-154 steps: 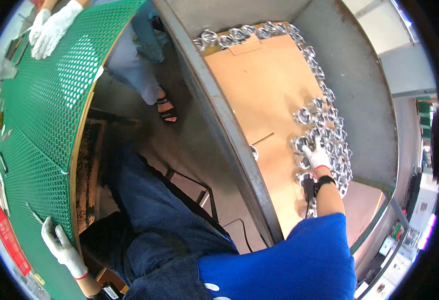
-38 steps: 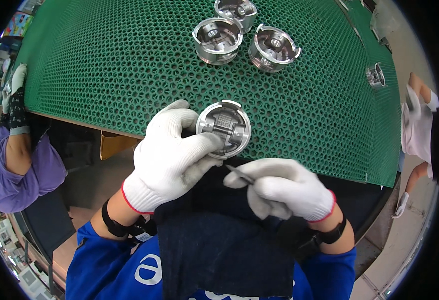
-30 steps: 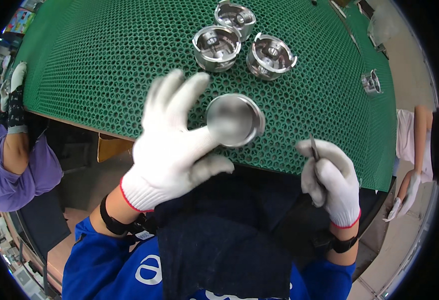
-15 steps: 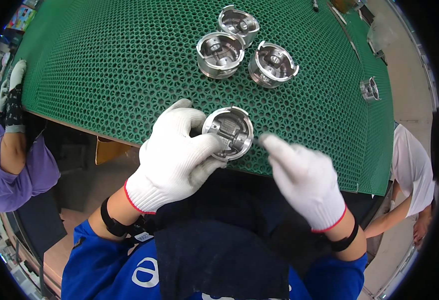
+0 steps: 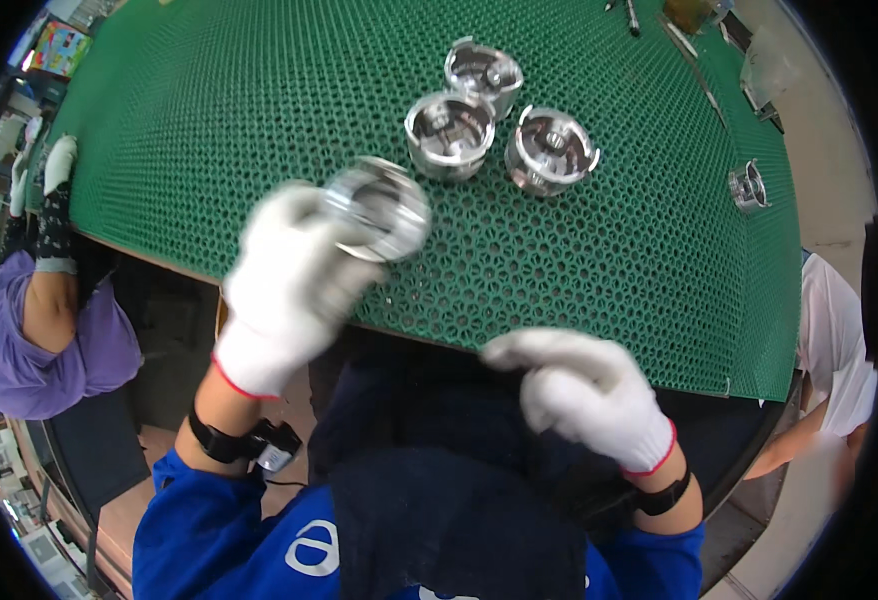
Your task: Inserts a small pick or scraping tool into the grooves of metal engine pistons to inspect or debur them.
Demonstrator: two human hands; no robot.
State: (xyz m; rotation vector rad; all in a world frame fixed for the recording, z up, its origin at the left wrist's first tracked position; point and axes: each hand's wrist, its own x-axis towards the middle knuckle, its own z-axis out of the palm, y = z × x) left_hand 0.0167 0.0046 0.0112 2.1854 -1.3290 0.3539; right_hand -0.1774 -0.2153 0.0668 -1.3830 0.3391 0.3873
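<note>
- Our left hand (image 5: 294,275) grips a shiny metal cup (image 5: 387,212) by its left side, over the green mat (image 5: 609,260), perhaps to leave its middle clear.
- Our right hand (image 5: 584,392) curls its fingers near the mat's edge; we can't tell if it holds anything.
- Ahead, three more cups (image 5: 449,140) stand close together, open ends up, maybe so we can see inside.
</note>
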